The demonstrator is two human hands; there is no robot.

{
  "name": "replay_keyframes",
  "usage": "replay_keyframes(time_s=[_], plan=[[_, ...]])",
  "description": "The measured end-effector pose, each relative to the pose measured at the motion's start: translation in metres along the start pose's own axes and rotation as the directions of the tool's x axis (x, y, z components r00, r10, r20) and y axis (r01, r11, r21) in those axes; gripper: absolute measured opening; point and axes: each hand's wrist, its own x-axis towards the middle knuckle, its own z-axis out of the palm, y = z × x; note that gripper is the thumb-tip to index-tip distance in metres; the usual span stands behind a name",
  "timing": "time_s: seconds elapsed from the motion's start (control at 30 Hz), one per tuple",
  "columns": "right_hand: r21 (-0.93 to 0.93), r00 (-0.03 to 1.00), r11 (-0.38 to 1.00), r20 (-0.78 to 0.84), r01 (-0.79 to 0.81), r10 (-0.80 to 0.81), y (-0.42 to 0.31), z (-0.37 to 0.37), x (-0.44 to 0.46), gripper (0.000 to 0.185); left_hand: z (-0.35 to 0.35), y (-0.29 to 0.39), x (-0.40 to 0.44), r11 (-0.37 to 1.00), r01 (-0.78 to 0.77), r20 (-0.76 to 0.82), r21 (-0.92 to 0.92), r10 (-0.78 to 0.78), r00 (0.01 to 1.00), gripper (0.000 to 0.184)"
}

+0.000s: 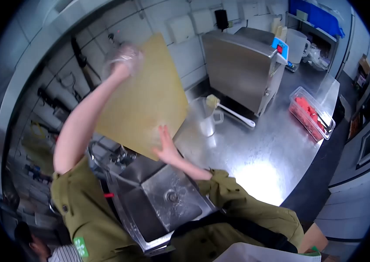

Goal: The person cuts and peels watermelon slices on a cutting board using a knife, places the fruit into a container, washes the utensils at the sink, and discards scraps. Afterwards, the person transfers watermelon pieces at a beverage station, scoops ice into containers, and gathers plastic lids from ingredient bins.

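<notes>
While the left hand (126, 60), in a clear glove, is at the upper part of the yellowish board (148, 98), its grip too blurred to tell, the right hand (167, 152) lies well apart from it, fingers extended against the board's lower face. So far the board is tilted up between the hands, not laid flat; whether its wiping or rinsing is finished cannot be told, and the sink (161, 181) below the right hand shows wet drops.
</notes>
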Motion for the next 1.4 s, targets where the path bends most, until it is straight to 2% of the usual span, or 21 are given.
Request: replay_keyframes(time_s=[0.03, 0.23, 0.33, 0.43, 0.47, 0.53, 0.6, 0.7, 0.77, 0.83, 0.93, 1.0, 1.03, 1.07, 1.1, 1.13, 1.2, 1.23, 1.3, 1.37, 1.4], plan=[[-0.086, 1.000, 0.996, -0.013, 0.011, -0.012, -0.014, -0.007, 0.006, 0.091, 0.035, -0.011, 0.031, 0.961, -0.084, -0.029, 0.263, 0.094, 0.995, 0.031], [-0.486, 0.936, 0.863, -0.222, 0.137, -0.274, -0.018, -0.012, 0.091, 0.094, 0.062, 0.079, 0.099, 0.980, 0.113, -0.030, -0.161, -0.120, 0.992, 0.030], [-0.643, 0.875, 0.762, -0.327, 0.070, -0.356, -0.006, -0.015, 0.140, 0.079, 0.068, 0.100, 0.133, 0.997, 0.080, 0.165, -0.021, -0.076, 0.983, 0.032], [-0.694, 0.879, 0.720, -0.345, -0.003, -0.329, 0.007, -0.014, 0.172, 0.065, 0.067, 0.106, 0.113, 0.992, -0.067, -0.170, 0.109, 0.085, 0.982, 0.034], [-0.703, 0.858, 0.709, -0.399, -0.058, -0.325, 0.012, -0.009, 0.182, 0.062, 0.079, 0.101, 0.112, 0.985, 0.023, -0.167, -0.173, -0.053, 0.985, 0.032], [-0.721, 0.851, 0.676, -0.442, -0.149, -0.284, 0.020, 0.000, 0.196, 0.058, 0.092, 0.094, 0.095, 0.715, 0.206, -0.043, -0.668, -0.314, 0.949, 0.029], [-0.758, 0.875, 0.616, -0.429, -0.216, -0.222, 0.028, -0.007, 0.210, 0.057, 0.040, 0.086, 0.025, 0.844, -0.297, -0.479, -0.447, 0.054, 0.876, 0.022], [-0.715, 0.809, 0.665, -0.512, -0.215, -0.289, 0.038, -0.023, 0.227, 0.060, -0.006, 0.086, -0.065, 0.883, -0.238, -0.452, -0.405, 0.033, 0.891, 0.015], [-0.752, 0.850, 0.611, -0.470, -0.246, -0.237, 0.043, -0.032, 0.234, 0.079, -0.014, 0.084, -0.126, 0.829, -0.077, -0.354, -0.554, -0.151, 0.923, 0.007], [-0.738, 0.911, 0.641, -0.387, -0.212, -0.144, 0.036, -0.048, 0.233, 0.089, 0.003, 0.078, -0.187, 0.531, 0.198, -0.058, -0.824, -0.426, 0.903, 0.006], [-0.682, 0.936, 0.726, -0.306, -0.090, -0.172, 0.033, -0.061, 0.231, 0.079, 0.052, 0.066, -0.262, -0.211, 0.364, 0.416, -0.907, -0.582, 0.699, 0.004], [-0.666, 0.936, 0.742, -0.303, -0.073, -0.180, -0.004, -0.062, 0.206, 0.049, 0.061, 0.061, -0.324, -0.644, 0.249, 0.636, -0.723, -0.481, 0.604, 0.005], [-0.602, 0.850, 0.778, -0.303, 0.180, -0.430, -0.008, -0.057, 0.183, 0.029, 0.065, 0.062, -0.354, -0.798, 0.141, 0.684, -0.586, -0.394, 0.614, 0.006], [-0.438, 0.948, 0.879, -0.155, 0.186, -0.278, -0.022, -0.045, 0.157, 0.025, 0.077, 0.067, -0.385, -0.822, 0.006, 0.654, -0.570, -0.449, 0.609, 0.007], [-0.276, 0.992, 0.953, 0.024, 0.124, -0.122, -0.033, -0.028, 0.125, 0.022, 0.079, 0.070, -0.417, -0.880, -0.098, 0.585, -0.464, -0.388, 0.712, 0.010], [-0.302, 0.959, 0.927, 0.240, 0.223, -0.152, -0.033, -0.003, 0.096, 0.020, 0.082, 0.079, -0.454, -0.904, -0.176, 0.704, -0.390, -0.416, 0.576, 0.011], [-0.248, 0.784, 0.924, 0.615, 0.290, -0.081, -0.007, 0.051, 0.060, 0.021, 0.087, 0.091, -0.511, -0.721, 0.177, 0.716, -0.669, -0.562, 0.414, 0.012], [-0.192, 0.640, 0.974, 0.765, 0.120, 0.072, 0.017, 0.081, 0.048, 0.024, 0.081, 0.100, -0.543, -0.287, 0.571, 0.588, -0.769, -0.669, 0.455, 0.012], [-0.318, 0.631, 0.838, 0.775, 0.443, -0.039, 0.013, 0.123, 0.019, 0.032, 0.054, 0.118, -0.607, 0.228, 0.815, 0.465, -0.533, -0.726, 0.507, 0.012], [-0.273, 0.451, 0.392, 0.746, 0.878, -0.490, 0.040, 0.169, 0.016, 0.045, -0.002, 0.142, -0.641, -0.427, 0.526, 0.583, -0.736, -0.794, 0.173, 0.009], [-0.286, 0.454, 0.416, 0.801, 0.863, -0.390, 0.047, 0.192, 0.025, 0.044, -0.045, 0.158, -0.648, -0.761, -0.152, 0.769, -0.631, -0.639, 0.008, 0.009]])
